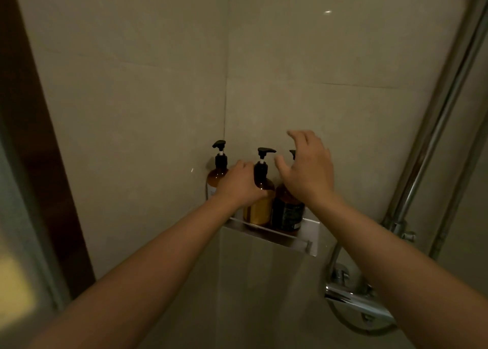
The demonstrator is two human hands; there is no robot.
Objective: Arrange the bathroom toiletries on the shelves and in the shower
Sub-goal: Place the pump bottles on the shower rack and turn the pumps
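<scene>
Dim, tiled shower corner (158, 98) with a brushed-metal shelf (303, 236) carrying three upright amber pump bottles with black pump heads: left bottle (215, 178) in the corner, middle bottle (260, 206) holding golden liquid, right bottle (287, 214) dark-labelled. Left hand (239, 186) curled round the shoulder of the middle bottle, fingers at its neck; right hand (307, 168) spread and relaxed, gripping nothing, in front of the right bottle's pump. Chrome riser pipe (433, 148) and mixer valve (356, 300) at right, smooth and shiny.
</scene>
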